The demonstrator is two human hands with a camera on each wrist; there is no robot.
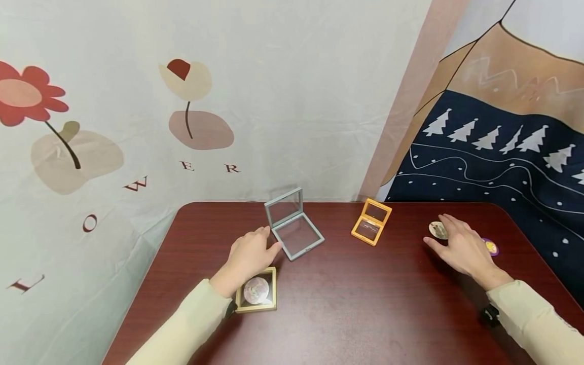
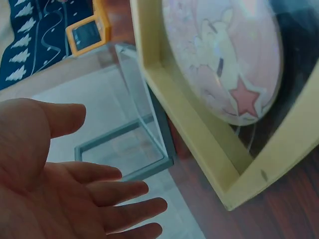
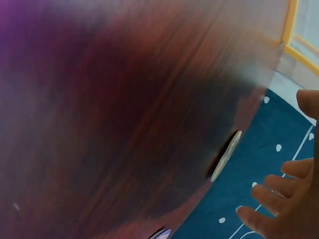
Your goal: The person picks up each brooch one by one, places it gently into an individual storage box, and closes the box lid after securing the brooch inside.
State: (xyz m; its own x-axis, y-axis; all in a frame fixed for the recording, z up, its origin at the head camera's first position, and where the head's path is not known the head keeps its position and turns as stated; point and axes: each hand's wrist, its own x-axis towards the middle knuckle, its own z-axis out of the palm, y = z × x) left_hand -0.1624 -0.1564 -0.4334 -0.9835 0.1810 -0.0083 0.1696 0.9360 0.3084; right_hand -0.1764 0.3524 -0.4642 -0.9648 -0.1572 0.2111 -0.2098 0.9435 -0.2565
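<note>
My left hand point(image 1: 248, 253) hovers at the near left side of a grey display frame point(image 1: 307, 249), which stands unfolded with its lid raised. Its fingers are spread loosely and hold nothing in the left wrist view. Below that wrist lies a cream-yellow frame point(image 1: 274, 289) with a pink round badge point(image 1: 256, 290) inside, marked with a red star. My right hand point(image 1: 463, 248) reaches over the right part of the table, its relaxed fingers beside a pale round badge point(image 1: 436, 230). A purple-rimmed round badge point(image 1: 491, 247) with a yellow centre is partly hidden behind this hand.
A small orange frame point(image 1: 375, 221) stands unfolded toward the back of the dark red wooden table point(image 1: 347, 314). Behind the table hangs a pale cloth point(image 1: 296, 101) with printed flowers and letters, and a dark blue printed cloth point(image 1: 483, 167) is at the right.
</note>
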